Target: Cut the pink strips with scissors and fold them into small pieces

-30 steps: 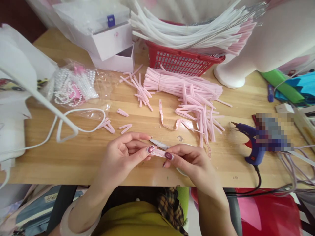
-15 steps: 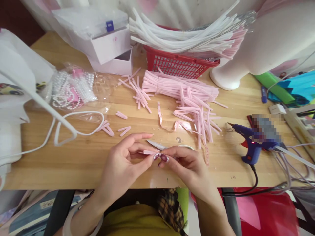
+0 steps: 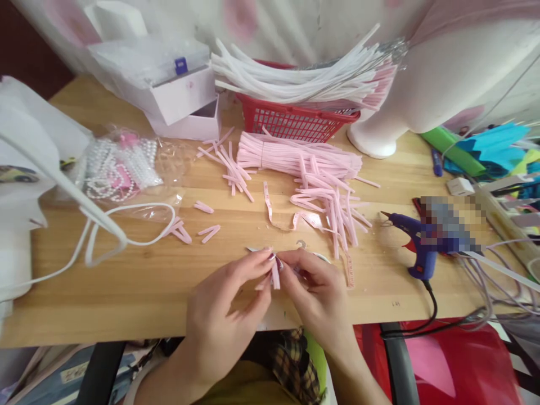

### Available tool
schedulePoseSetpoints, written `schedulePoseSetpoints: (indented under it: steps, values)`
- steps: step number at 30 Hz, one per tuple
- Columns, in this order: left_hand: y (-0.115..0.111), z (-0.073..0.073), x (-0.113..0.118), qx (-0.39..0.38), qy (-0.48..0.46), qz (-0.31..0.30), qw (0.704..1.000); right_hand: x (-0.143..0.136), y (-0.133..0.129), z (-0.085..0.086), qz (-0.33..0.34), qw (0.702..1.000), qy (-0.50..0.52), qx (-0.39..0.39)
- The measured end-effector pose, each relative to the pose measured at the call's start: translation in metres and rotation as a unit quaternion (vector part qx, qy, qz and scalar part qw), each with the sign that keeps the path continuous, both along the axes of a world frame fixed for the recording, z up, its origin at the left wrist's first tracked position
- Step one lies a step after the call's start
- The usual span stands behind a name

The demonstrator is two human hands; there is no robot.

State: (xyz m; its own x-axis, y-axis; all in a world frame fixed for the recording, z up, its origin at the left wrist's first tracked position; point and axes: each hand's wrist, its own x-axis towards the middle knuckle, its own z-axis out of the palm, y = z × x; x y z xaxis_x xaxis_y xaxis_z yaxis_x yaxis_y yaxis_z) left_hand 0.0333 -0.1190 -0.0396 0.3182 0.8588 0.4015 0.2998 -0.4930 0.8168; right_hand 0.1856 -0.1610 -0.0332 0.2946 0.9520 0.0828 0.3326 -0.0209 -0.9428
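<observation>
My left hand (image 3: 228, 304) and my right hand (image 3: 318, 289) meet over the front of the table, fingertips pinched together. Between them is a short folded piece of pink pipe cleaner (image 3: 275, 279), its free ends pointing down towards me. The fingers partly cover it. Behind the hands lies a pair of scissors (image 3: 250, 248), mostly hidden, with only the blade tip and a bit of handle showing. To the left rest small bent pink pieces (image 3: 204, 207). Farther back are a tied bundle of pink pipe cleaners (image 3: 291, 154) and a heap of bent ones (image 3: 337, 211).
A pink measuring tape (image 3: 269, 208) curls across the middle. On the right sits a blue glue gun (image 3: 422, 247) with cables. A red basket (image 3: 295, 121) of white and pink stems, white boxes (image 3: 181, 98) and bagged pearl strings (image 3: 122, 169) line the back and left.
The pink pipe cleaner piece has turned from lying sideways to pointing down towards me. My left fingers have shifted to its upper end. The camera view has tilted slightly.
</observation>
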Motion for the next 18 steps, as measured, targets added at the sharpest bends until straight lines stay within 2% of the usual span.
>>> schedulePoseSetpoints:
  steps: [2,5,8,11,13,15,18]
  values:
    - [-0.002,-0.003,0.001,0.037,0.0,-0.015,0.999,0.0,0.0,-0.004,-0.016,0.999,-0.013,0.031]
    - [-0.001,-0.004,0.0,0.002,-0.032,-0.032,0.999,0.002,0.0,-0.011,-0.002,0.997,-0.028,0.072]
    - [0.002,-0.004,0.0,-0.056,-0.08,-0.008,0.995,0.003,0.001,-0.016,0.006,0.993,-0.072,0.088]
    - [0.006,-0.007,0.001,-0.112,-0.121,0.038,0.986,0.005,0.003,-0.02,-0.016,0.987,-0.134,0.086]
    - [0.01,-0.008,-0.001,-0.144,-0.117,0.06,0.981,0.008,0.004,-0.021,-0.039,0.979,-0.175,0.093]
    - [0.016,-0.007,-0.004,-0.125,-0.084,0.077,0.986,0.012,0.004,-0.019,-0.056,0.967,-0.216,0.126]
    - [0.022,-0.001,-0.008,-0.043,-0.048,0.095,0.993,0.015,0.005,-0.011,-0.042,0.945,-0.26,0.196]
